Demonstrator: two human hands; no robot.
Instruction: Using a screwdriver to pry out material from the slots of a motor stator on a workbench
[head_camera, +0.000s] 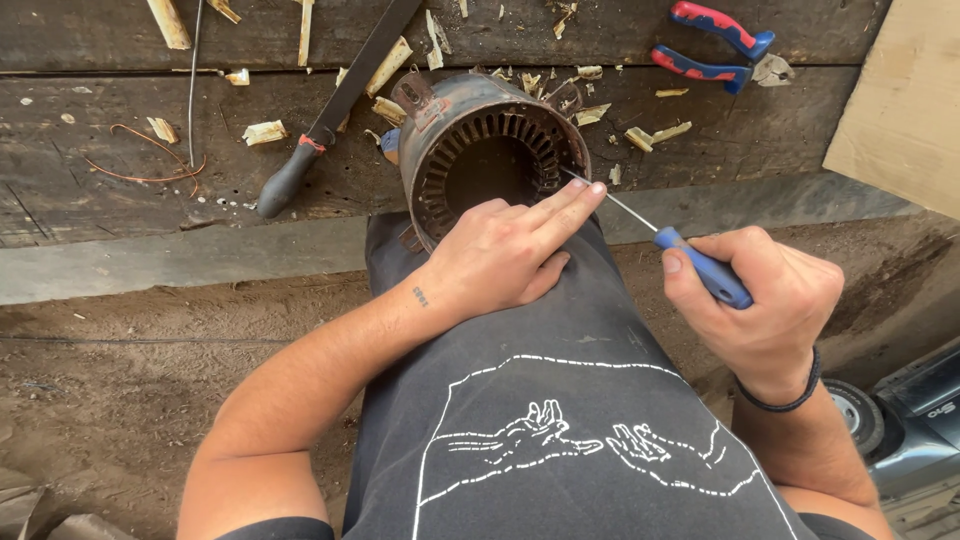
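Observation:
A rusty slotted motor stator (490, 155) lies on its side at the edge of a dark wooden bench (120, 180), its open end facing me. My left hand (505, 250) rests on its lower rim, with index and middle fingers stretched to the right edge of the opening. My right hand (765, 300) grips a blue-handled screwdriver (700, 268). Its thin shaft points up-left, and the tip meets the stator's rim beside my left fingertips.
Red-and-blue pliers (715, 45) lie at the bench's back right. A black-handled blade tool (320, 130) rests diagonally left of the stator, near a loop of copper wire (150, 160). Wood and paper scraps (390, 65) litter the bench. A pale board (900, 100) stands at right; dirt floor below.

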